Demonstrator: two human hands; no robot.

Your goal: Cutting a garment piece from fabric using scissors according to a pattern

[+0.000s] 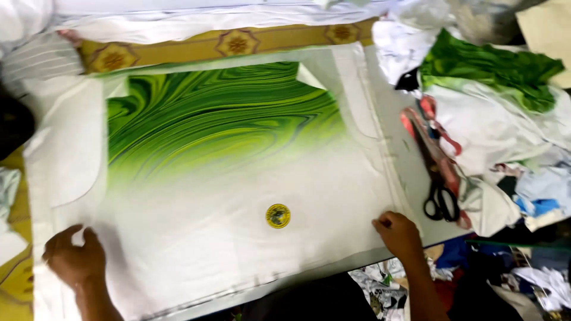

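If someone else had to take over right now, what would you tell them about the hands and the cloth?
Left hand: flat on the near left corner of the white and green cloth piece, holding nothing.
Right hand: pressing the near right edge, holding nothing.
The cloth piece lies spread flat on the table, green swirls at the far end, a round yellow badge near the front.
Scissors lie untouched to the right, beside a pile of fabric.

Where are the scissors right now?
In the head view, the black-handled scissors lie on the right side of the table, just beyond the right hand, between the green-and-white fabric panel and the heap of cloth scraps.
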